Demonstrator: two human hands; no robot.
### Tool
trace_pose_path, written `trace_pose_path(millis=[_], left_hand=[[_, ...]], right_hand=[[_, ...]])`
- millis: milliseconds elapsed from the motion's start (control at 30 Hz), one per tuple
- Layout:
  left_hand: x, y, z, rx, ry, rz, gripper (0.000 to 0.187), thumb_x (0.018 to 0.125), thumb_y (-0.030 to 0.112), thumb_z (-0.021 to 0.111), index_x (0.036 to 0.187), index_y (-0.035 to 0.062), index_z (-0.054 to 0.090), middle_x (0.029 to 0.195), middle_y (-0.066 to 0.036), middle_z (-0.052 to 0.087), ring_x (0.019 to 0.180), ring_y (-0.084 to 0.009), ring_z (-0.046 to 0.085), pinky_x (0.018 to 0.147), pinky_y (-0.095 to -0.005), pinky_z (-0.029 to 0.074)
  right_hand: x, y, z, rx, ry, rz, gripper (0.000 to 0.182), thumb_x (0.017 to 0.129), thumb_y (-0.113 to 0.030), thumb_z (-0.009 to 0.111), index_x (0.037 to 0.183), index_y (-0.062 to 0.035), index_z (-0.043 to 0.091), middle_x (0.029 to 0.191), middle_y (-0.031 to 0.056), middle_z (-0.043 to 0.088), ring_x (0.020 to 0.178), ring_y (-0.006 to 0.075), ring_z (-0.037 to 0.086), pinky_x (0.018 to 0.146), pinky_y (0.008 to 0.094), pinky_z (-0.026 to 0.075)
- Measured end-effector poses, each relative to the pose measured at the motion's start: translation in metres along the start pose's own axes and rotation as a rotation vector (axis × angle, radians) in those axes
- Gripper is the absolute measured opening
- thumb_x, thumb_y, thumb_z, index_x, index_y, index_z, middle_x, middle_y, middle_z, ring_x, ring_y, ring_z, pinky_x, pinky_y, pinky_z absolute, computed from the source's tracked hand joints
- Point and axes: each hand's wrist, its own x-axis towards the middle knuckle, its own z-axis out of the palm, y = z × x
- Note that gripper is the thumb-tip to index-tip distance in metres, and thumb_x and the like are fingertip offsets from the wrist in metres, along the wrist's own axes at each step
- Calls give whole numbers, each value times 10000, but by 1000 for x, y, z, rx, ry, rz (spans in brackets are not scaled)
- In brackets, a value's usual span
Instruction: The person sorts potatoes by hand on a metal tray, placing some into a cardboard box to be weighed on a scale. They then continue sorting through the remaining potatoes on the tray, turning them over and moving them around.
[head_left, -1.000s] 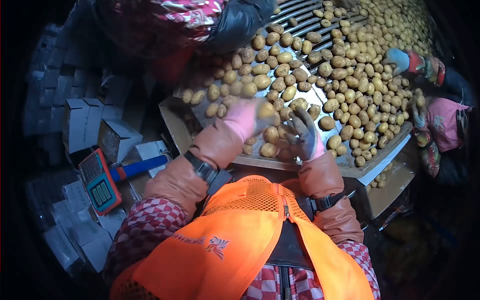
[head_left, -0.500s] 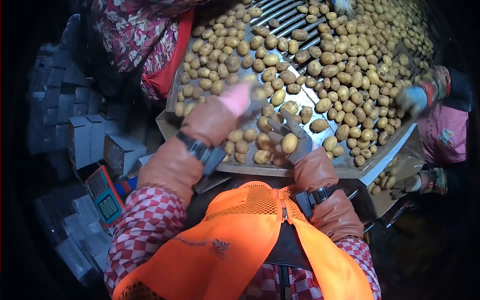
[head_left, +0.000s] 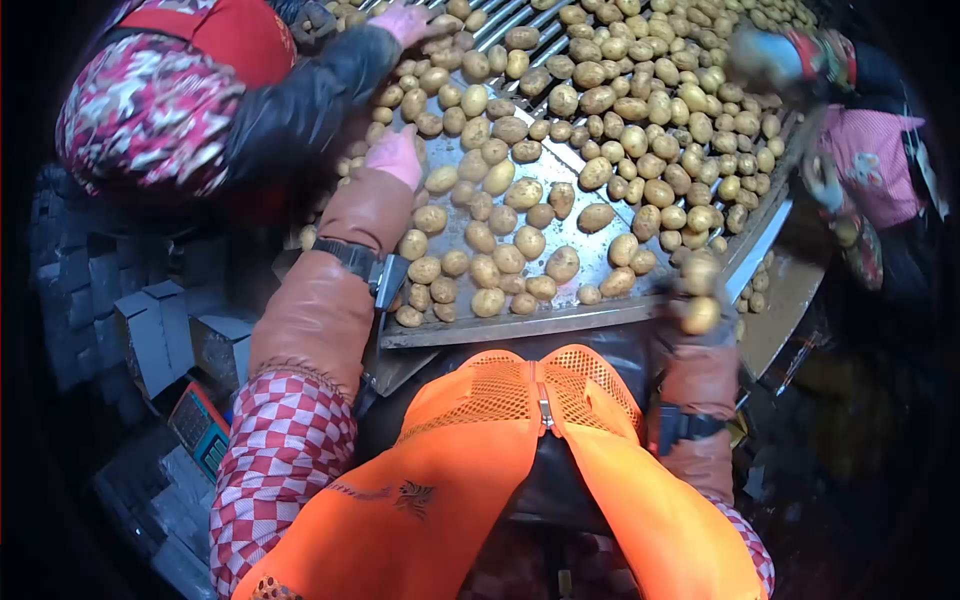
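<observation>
My left hand (head_left: 397, 158), in a pink glove, reaches over the left part of the metal sorting table (head_left: 590, 318), among the potatoes (head_left: 476, 236) there. Its fingers point away from me and are mostly hidden, so their grip does not show. Near the table's front right corner, my right hand (head_left: 682, 322) wears a dark glove and is smeared by motion. It holds a potato (head_left: 702, 316), and a second blurred potato (head_left: 700, 272) shows just beyond it. Loose potatoes of mixed sizes lie between my two hands.
On the left, a co-worker's pink-gloved hand (head_left: 405, 24) touches potatoes by the metal bars (head_left: 550, 42). Another co-worker's blurred glove (head_left: 765, 58) is over the pile at right. A carton (head_left: 775, 320) stands below the right edge. Cardboard boxes (head_left: 155, 335) and a scale (head_left: 200, 428) are at left.
The view has shifted. My left hand has moved left across the potatoes; my right hand has swung right to the front corner with potatoes. The left co-worker's arm now reaches over the table.
</observation>
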Motion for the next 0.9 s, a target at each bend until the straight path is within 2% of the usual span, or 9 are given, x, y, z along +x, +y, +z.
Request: trace_pose_path(millis=[100, 167, 267, 300, 400, 533, 700, 867, 900], left_hand=[[-13, -5, -22, -192, -70, 31, 457, 901, 170, 610, 1352, 141, 542, 1239, -193, 626, 1184, -369, 594, 1017, -436, 474], [-49, 7, -43, -627, -110, 7, 447, 877, 197, 677, 1302, 136, 552, 1152, -151, 649, 1025, -265, 663, 829, -403, 556], [-91, 49, -53, -1223, -485, -86, 534, 856, 204, 735, 1341, 128, 526, 1089, -102, 649, 919, -188, 640, 714, -365, 558], [-102, 59, -39, -1271, -593, 48, 577, 849, 169, 769, 1366, 138, 515, 1069, -48, 646, 943, -149, 612, 746, -333, 547], [-158, 105, -63, -894, -510, 326, 475, 858, 285, 699, 1242, 49, 553, 1054, -193, 663, 918, -309, 674, 734, -426, 554], [-172, 113, -10, -452, -369, 559, 385, 835, 228, 683, 1128, -7, 595, 1117, -243, 657, 1040, -399, 652, 892, -454, 529], [-193, 110, 0, -454, -294, 375, 344, 844, 212, 660, 1124, 19, 604, 1093, -220, 673, 1007, -379, 664, 859, -457, 536], [-200, 108, -22, -653, -228, 325, 372, 836, 283, 695, 1130, 68, 621, 1074, -214, 685, 994, -382, 657, 845, -448, 528], [-200, 99, -46, -729, -260, 402, 352, 861, 265, 673, 1147, 67, 626, 1103, -216, 681, 1020, -370, 654, 863, -435, 526]], right_hand=[[-70, -78, -33, -348, 568, -339, 413, 984, -368, 595, 1299, -117, 505, 1242, 89, 589, 981, 257, 635, 699, 370, 586], [-82, -103, -91, -867, 804, -552, 461, 975, -402, 594, 1337, -130, 505, 1270, 83, 590, 1037, 267, 631, 740, 379, 584], [-30, -31, 42, -497, 675, -311, 543, 964, -409, 593, 1398, -95, 504, 1213, 47, 603, 921, 195, 646, 700, 326, 557], [-15, 4, 35, -1074, 578, -165, 520, 982, -412, 560, 1390, -92, 511, 1123, 64, 619, 777, 170, 643, 646, 313, 537], [38, 97, 109, -1021, 151, 357, 565, 1003, -364, 547, 1470, -101, 368, 1074, 86, 610, 831, 182, 643, 686, 330, 559], [92, 180, 17, -1345, -304, 56, 406, 1021, -400, 525, 1266, -79, 568, 1122, 62, 662, 971, 167, 647, 760, 326, 557], [75, 180, 88, -1083, 31, 219, 379, 1021, -381, 519, 1171, -48, 623, 1027, 70, 680, 869, 171, 652, 744, 334, 542], [77, 196, 89, -1296, 117, -347, 299, 986, -334, 536, 880, -57, 573, 763, 27, 544, 655, 136, 522, 583, 293, 449], [77, 192, 77, -929, 70, -145, 267, 994, -316, 533, 955, -58, 588, 792, 32, 558, 674, 137, 535, 581, 311, 464]])
